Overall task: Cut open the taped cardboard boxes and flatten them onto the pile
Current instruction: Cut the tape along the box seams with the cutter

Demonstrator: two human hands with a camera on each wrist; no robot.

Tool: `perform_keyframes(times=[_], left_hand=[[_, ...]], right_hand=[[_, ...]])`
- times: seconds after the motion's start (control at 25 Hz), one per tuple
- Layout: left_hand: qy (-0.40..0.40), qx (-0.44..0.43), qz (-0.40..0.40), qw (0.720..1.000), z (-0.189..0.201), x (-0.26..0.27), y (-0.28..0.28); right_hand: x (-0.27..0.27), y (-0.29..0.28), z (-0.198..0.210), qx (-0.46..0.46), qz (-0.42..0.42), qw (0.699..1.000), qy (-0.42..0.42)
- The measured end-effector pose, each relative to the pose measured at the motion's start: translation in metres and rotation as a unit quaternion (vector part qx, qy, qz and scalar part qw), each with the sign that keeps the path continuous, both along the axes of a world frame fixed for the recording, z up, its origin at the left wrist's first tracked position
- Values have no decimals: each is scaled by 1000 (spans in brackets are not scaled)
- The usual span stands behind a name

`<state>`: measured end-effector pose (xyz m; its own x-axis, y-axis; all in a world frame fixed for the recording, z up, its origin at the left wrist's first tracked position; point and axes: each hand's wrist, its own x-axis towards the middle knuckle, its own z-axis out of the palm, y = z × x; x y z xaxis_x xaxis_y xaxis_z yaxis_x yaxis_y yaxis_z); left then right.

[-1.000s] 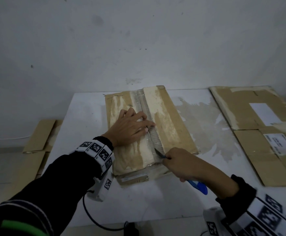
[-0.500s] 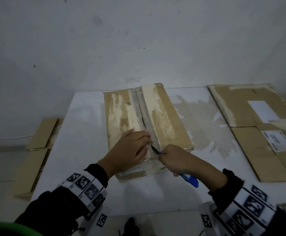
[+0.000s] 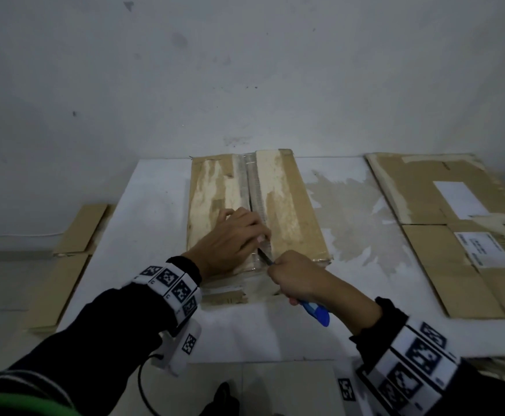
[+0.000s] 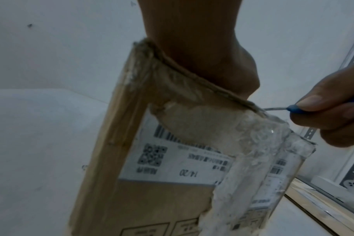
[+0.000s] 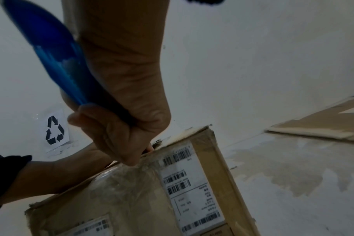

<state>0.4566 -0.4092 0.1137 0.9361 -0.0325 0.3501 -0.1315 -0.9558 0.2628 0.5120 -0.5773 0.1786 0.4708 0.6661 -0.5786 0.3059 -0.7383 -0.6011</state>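
Slicing nearer the front edge of the cardboard box (image 3: 278,205) lying on the tabletop (image 3: 143,211) than a second ago, right hand (image 3: 296,277) gripping the blue knife (image 3: 315,310); left hand (image 3: 230,238), shifted closer, pressing beside the taped seam (image 3: 252,190); cut nearly finishing.

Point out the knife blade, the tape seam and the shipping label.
knife blade (image 3: 263,257), head view, bare metal ahead of the right hand.
tape seam (image 3: 251,187), head view, uncut far stretch of clear tape.
shipping label (image 4: 172,166), left wrist view, white face beside the QR code.
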Motion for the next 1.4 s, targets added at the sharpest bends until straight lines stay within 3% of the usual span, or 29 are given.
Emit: perform_keyframes(times=[0.4, 0.72, 0.88, 1.0, 1.12, 1.28, 1.4], left_hand=[[-20, 26, -20, 999, -2, 6, 0], [-16, 16, -19, 1000, 4, 15, 9], [24, -29, 49, 998, 7, 26, 19], [-10, -78, 96, 992, 10, 19, 18], [15, -24, 153, 988, 4, -22, 17], [-6, -13, 109, 994, -1, -61, 22], [27, -14, 121, 992, 5, -60, 20]], right_hand=[[-15, -7, -9, 3, 46, 998, -47], [-9, -36, -12, 75, 51, 995, -44], [8, -36, -13, 89, 68, 980, -166], [11, -39, -21, 107, 75, 954, -269], [11, -43, -33, 127, 61, 953, -269], [6, -39, -33, 117, 71, 944, -301], [-1, -32, -29, 102, 100, 933, -331]])
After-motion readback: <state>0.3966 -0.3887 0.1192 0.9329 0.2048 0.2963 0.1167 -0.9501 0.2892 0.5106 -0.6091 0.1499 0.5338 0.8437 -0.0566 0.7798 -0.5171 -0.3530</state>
